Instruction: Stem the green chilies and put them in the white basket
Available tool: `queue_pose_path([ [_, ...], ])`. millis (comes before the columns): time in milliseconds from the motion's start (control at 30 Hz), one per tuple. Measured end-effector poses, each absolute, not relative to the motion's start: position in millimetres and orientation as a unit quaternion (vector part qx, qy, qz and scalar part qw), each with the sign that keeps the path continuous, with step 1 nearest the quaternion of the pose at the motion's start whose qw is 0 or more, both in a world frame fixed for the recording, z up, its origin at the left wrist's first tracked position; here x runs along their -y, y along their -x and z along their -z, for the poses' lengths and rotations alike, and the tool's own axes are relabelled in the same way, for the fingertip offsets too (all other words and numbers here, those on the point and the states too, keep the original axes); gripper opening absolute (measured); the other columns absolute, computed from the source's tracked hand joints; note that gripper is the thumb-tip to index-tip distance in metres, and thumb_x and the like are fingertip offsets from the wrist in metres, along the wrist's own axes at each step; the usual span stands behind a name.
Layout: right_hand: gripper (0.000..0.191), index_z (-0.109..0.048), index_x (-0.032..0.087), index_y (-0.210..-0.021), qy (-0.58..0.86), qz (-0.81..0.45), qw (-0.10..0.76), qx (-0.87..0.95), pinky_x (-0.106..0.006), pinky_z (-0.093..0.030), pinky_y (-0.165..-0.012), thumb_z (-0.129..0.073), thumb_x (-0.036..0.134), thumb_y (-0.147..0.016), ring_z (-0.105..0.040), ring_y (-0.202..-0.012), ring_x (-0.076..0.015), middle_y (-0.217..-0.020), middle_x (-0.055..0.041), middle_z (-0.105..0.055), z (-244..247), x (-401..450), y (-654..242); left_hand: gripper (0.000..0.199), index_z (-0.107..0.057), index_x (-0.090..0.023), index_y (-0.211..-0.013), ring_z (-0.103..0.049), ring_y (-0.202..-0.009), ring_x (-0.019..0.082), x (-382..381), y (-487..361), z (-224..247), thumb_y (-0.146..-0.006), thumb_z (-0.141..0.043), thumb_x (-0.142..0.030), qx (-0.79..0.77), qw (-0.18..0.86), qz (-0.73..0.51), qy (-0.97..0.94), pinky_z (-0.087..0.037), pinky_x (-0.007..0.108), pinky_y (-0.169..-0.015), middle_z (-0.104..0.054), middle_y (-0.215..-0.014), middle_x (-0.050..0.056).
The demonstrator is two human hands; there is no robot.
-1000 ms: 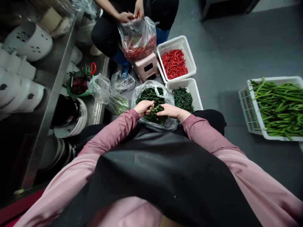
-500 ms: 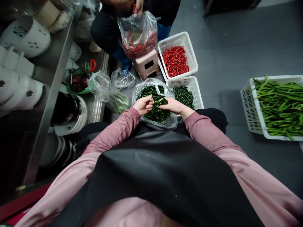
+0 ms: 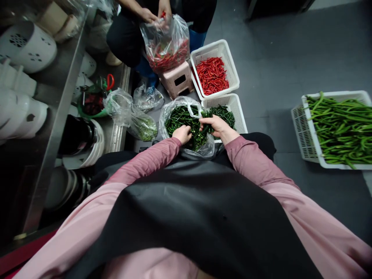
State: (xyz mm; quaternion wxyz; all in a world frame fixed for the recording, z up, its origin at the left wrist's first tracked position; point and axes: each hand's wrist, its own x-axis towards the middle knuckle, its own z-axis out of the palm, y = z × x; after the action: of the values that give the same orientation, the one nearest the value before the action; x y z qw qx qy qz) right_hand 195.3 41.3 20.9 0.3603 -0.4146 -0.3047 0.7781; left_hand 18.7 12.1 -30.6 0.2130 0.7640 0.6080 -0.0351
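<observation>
A clear plastic bag (image 3: pixel 167 106) full of dark green chillies (image 3: pixel 179 118) stands open in front of my knees. Over its lower middle is my left hand (image 3: pixel 183 134), fingers bent together at the chillies; whatever they pinch is too small to make out. My right hand (image 3: pixel 215 124) is closed around a few green chillies (image 3: pixel 207 116) at the bag's right edge. Just behind it, a white basket (image 3: pixel 240 114) holds more dark green chillies (image 3: pixel 225 113).
Behind stands a white basket (image 3: pixel 234 75) of red chillies. Another person's hands (image 3: pixel 154 16) are at a bag of red chillies (image 3: pixel 168 54) on a pink stool (image 3: pixel 177 79). A basket of long green peppers (image 3: pixel 345 130) is at right, metal shelving (image 3: pixel 62 91) at left.
My left hand has moved down and slightly right, to the chillies in the bag. My right hand has shifted a little right with its chillies. The other person's hands have moved left and lower.
</observation>
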Motion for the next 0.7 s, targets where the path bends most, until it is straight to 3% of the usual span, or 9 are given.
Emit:
queue_pose_path([
  [167,0.019,-0.052,0.017,-0.070,0.462,-0.742,0.338,0.348,-0.026,-0.046,-0.050,-0.067,0.011,-0.060,-0.048,-0.047,-0.0108,-0.049,0.0043,-0.051,-8.7,-39.7,-184.9,0.012,-0.060,-0.018,-0.075,-0.053,-0.067,0.014,-28.2,5.4,1.4,-0.073,-0.059,-0.030,-0.655,0.270,-0.165,-0.686,-0.041,0.024,-0.065,-0.056,-0.067,0.002],
  [300,0.023,-0.056,0.016,-0.074,0.444,-0.732,0.327,0.400,-0.025,-0.046,-0.055,-0.072,0.015,-0.057,-0.051,-0.054,-0.0105,-0.058,0.0034,-0.057,-7.4,-32.6,-171.1,0.014,-0.056,-0.017,-0.072,-0.046,-0.052,0.009,-28.9,5.4,-22.0,-0.070,-0.061,-0.030,-0.649,0.372,-0.274,-0.604,-0.037,0.020,-0.051,-0.050,-0.054,-0.004],
  [500,0.039,-0.060,0.015,-0.086,0.400,-0.769,0.323,0.381,-0.029,-0.048,-0.072,-0.076,0.014,-0.051,-0.059,-0.069,-0.0136,-0.074,0.0014,-0.065,-6.9,-25.3,-166.2,0.021,-0.049,-0.017,-0.061,-0.040,-0.040,0.007,-22.8,-15.2,-37.7,-0.069,-0.064,-0.030,-0.637,0.438,-0.303,-0.557,-0.031,0.018,-0.041,-0.043,-0.044,-0.006],
  [700,0.034,-0.061,0.016,-0.086,0.368,-0.821,0.289,0.328,-0.033,-0.051,-0.071,-0.073,0.012,-0.055,-0.062,-0.068,-0.0165,-0.072,-0.0011,-0.066,-10.5,-22.5,-171.5,0.022,-0.057,-0.015,-0.068,-0.043,-0.035,0.008,-26.7,-19.3,-43.5,-0.078,-0.058,-0.035,-0.639,0.496,-0.316,-0.495,-0.033,0.019,-0.037,-0.045,-0.043,-0.005],
])
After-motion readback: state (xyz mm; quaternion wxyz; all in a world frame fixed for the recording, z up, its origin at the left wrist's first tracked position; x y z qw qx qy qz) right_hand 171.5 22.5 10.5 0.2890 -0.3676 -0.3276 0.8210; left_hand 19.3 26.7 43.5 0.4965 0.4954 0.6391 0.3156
